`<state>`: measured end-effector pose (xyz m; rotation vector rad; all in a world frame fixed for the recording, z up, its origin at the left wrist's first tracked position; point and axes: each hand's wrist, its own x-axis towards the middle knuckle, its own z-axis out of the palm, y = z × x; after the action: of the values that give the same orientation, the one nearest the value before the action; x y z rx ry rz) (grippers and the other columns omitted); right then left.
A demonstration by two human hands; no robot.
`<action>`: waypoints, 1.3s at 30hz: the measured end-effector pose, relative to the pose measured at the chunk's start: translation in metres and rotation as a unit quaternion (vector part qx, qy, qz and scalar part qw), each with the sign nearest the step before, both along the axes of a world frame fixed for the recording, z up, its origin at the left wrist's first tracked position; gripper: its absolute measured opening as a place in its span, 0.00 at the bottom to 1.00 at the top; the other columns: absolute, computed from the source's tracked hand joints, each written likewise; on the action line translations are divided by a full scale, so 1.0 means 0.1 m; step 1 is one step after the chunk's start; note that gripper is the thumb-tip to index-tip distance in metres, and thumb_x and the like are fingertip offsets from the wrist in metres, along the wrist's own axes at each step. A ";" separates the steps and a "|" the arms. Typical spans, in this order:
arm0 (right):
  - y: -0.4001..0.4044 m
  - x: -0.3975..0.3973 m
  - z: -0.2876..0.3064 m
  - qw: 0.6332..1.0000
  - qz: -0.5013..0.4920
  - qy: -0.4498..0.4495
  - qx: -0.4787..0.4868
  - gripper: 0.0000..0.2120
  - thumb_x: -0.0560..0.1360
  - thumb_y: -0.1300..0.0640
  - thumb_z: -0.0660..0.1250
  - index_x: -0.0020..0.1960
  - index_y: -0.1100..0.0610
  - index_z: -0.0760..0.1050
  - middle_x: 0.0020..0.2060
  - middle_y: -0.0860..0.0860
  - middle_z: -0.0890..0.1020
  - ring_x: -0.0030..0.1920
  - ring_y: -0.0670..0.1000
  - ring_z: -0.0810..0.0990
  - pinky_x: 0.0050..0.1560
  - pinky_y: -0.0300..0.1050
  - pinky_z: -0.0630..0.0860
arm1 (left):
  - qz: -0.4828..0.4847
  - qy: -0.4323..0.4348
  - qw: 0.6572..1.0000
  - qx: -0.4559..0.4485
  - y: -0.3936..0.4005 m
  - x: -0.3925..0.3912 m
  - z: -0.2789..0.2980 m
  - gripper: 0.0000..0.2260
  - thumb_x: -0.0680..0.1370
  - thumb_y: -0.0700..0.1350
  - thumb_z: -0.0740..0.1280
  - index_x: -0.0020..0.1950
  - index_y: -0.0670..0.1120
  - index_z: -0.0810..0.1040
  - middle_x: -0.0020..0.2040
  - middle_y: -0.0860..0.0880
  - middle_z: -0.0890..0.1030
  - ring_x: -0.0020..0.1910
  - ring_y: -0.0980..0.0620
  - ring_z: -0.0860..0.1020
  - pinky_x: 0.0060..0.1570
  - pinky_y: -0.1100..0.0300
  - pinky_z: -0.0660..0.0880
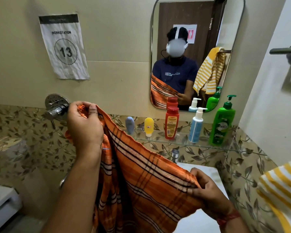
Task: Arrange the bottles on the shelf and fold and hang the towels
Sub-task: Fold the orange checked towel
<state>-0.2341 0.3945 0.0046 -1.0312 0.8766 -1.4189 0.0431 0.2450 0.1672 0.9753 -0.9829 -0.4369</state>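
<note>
Coarse woven orange plaid cloth towel (146,179); clear glossy glass shelf (180,140); shiny chrome metal tap (56,110) at nine o'clock; creased matt paper sign (64,46).

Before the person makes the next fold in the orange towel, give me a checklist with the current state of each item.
1. Left hand grips a towel corner: ok.
2. Right hand pinches the top edge: ok.
3. Orange towel edge pulled flat between hands: not ok, it sags and bunches.
4. Five bottles upright on glass shelf: ok.
5. Rail free for hanging: cannot tell.
6. Yellow striped towel folded: cannot tell.
</note>
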 end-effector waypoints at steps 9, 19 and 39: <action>-0.11 0.17 0.48 0.918 0.091 0.385 0.036 0.07 0.73 0.59 0.75 0.51 0.55 0.84 0.47 0.51 0.86 0.48 0.45 0.83 0.50 0.38 0.78 | -0.029 -0.014 0.999 0.015 0.07 -0.10 -0.06 0.03 0.81 0.42 0.67 0.50 0.48 0.74 0.41 0.56 0.77 0.39 0.60 0.77 0.33 0.75 0.71; -0.13 -0.02 0.16 0.808 0.069 0.576 0.101 0.09 0.72 0.43 0.73 0.44 0.47 0.85 0.45 0.44 0.74 0.44 0.38 0.75 0.44 0.31 0.71 | -0.015 0.006 1.000 0.027 0.02 0.00 -0.08 0.10 0.80 0.45 0.68 0.43 0.60 0.73 0.44 0.53 0.80 0.45 0.44 0.83 0.44 0.45 0.83; -0.15 0.00 0.03 0.836 -0.331 0.418 0.132 0.08 0.73 0.65 0.67 0.43 0.56 0.69 0.31 0.56 0.81 0.27 0.53 0.82 0.29 0.46 0.78 | -0.002 -0.025 0.998 0.060 0.06 0.00 -0.25 0.02 0.81 0.44 0.66 0.51 0.50 0.74 0.44 0.58 0.77 0.46 0.54 0.78 0.46 0.60 0.76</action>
<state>-0.2338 0.3790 0.0075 -1.1940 2.1800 -1.2955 0.0426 0.2505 0.1424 1.0962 -1.0123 -0.4808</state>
